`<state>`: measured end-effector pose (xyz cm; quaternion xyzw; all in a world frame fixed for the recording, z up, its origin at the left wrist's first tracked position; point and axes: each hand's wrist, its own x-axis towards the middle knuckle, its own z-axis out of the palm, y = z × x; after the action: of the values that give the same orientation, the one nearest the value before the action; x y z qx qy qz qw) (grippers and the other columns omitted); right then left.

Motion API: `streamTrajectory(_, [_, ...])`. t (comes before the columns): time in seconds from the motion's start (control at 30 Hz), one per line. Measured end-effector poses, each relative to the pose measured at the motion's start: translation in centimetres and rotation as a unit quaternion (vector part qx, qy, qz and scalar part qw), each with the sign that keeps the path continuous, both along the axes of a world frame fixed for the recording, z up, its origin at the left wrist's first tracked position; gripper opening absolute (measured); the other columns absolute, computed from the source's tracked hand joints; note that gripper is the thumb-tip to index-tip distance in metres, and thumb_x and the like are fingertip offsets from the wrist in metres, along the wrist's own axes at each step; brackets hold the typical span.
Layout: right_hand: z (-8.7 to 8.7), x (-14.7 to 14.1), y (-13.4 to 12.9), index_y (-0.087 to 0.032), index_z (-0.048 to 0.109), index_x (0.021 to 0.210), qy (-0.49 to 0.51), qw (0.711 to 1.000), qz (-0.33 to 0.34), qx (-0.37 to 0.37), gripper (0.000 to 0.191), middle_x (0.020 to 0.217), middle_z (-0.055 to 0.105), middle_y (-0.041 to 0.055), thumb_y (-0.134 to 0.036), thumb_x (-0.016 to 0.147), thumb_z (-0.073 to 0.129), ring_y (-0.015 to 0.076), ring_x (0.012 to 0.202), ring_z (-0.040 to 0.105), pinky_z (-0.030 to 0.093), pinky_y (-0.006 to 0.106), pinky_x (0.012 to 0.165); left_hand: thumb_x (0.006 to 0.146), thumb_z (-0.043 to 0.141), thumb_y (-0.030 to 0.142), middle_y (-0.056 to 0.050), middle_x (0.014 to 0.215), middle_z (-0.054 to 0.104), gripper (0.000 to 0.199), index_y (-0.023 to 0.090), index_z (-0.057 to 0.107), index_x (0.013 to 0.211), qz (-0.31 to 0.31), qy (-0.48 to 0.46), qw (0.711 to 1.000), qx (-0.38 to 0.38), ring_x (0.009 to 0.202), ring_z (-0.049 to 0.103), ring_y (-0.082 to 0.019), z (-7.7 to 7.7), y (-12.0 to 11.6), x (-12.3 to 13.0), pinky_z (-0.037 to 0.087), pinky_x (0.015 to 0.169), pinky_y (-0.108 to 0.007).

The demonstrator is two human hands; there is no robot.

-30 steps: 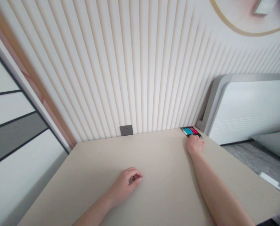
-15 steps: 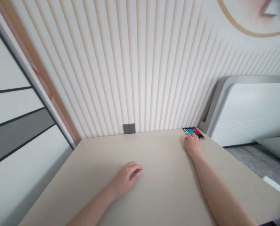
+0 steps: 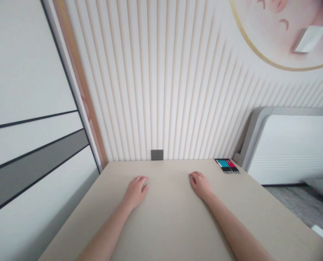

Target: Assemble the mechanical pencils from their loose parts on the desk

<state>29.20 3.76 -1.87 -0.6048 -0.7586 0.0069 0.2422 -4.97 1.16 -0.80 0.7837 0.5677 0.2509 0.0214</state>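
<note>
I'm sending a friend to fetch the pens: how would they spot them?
Find the pale table against the ribbed wall. At its far right corner, near the headboard, the pens lie side by side. Bright blue and red barrels set them apart from the grey-and-white headboard.

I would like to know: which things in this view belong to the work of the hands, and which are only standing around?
Likely part of the work:
left hand
right hand
row of pens, near the right hand
table, under both

Only around it:
wall socket
headboard
round wall picture
</note>
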Motion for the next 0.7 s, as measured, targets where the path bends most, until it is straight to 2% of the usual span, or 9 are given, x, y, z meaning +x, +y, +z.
streamTrajectory(0.23, [0.6, -0.1, -0.2, -0.019, 0.067, 0.099, -0.006, 1.000, -0.015, -0.012, 0.026, 0.104, 0.067, 0.0074, -0.018, 0.092, 0.042, 0.0186, 0.101, 0.057, 0.038, 0.026, 0.093, 0.089, 0.049, 0.029, -0.008, 0.106, 0.067, 0.032, 0.022, 0.063, 0.117, 0.001, 0.004, 1.000, -0.010, 0.104, 0.060, -0.023, 0.6, -0.2, 0.2, 0.044, 0.097, -0.040])
streamTrajectory(0.33, [0.8, -0.4, -0.3, -0.020, 0.067, 0.100, -0.009, 1.000, -0.020, -0.023, 0.025, 0.106, 0.067, 0.0072, -0.019, 0.093, 0.043, 0.0188, 0.103, 0.056, 0.037, 0.027, 0.093, 0.091, 0.043, 0.029, -0.008, 0.106, 0.067, 0.033, 0.021, 0.062, 0.117, -0.007, 0.019, 1.000, -0.007, 0.105, 0.060, -0.023, 0.5, 0.2, 0.0, 0.043, 0.099, -0.042])
streamTrajectory(0.5, [1.1, -0.4, -0.4, -0.022, 0.065, 0.105, -0.007, 0.999, -0.032, -0.032, 0.025, 0.109, 0.065, 0.0073, -0.020, 0.093, 0.044, 0.0189, 0.105, 0.054, 0.036, 0.028, 0.094, 0.090, 0.044, 0.035, -0.009, 0.112, 0.066, 0.035, 0.019, 0.063, 0.114, -0.003, 0.032, 0.999, 0.003, 0.106, 0.061, -0.024, -0.2, 0.9, -0.7, 0.047, 0.096, -0.042])
streamTrajectory(0.6, [1.4, 1.2, -0.1, -0.021, 0.063, 0.111, -0.025, 0.998, -0.050, -0.025, 0.027, 0.113, 0.062, 0.0096, -0.019, 0.091, 0.044, 0.0221, 0.110, 0.051, 0.034, 0.032, 0.096, 0.088, 0.046, 0.037, -0.007, 0.113, 0.066, 0.034, 0.021, 0.064, 0.112, -0.003, 0.034, 0.999, 0.023, 0.106, 0.062, -0.024, -0.6, 1.5, -1.4, 0.050, 0.094, -0.039])
streamTrajectory(0.7, [2.1, 5.3, 0.9, -0.020, 0.058, 0.120, -0.053, 0.991, -0.125, -0.023, 0.032, 0.124, 0.056, 0.0133, -0.021, 0.090, 0.045, 0.0258, 0.118, 0.045, 0.031, 0.038, 0.100, 0.087, 0.046, 0.039, -0.006, 0.109, 0.068, 0.034, 0.021, 0.064, 0.110, -0.011, 0.043, 0.998, 0.039, 0.103, 0.064, -0.023, -1.0, 2.2, -2.1, 0.052, 0.093, -0.038])
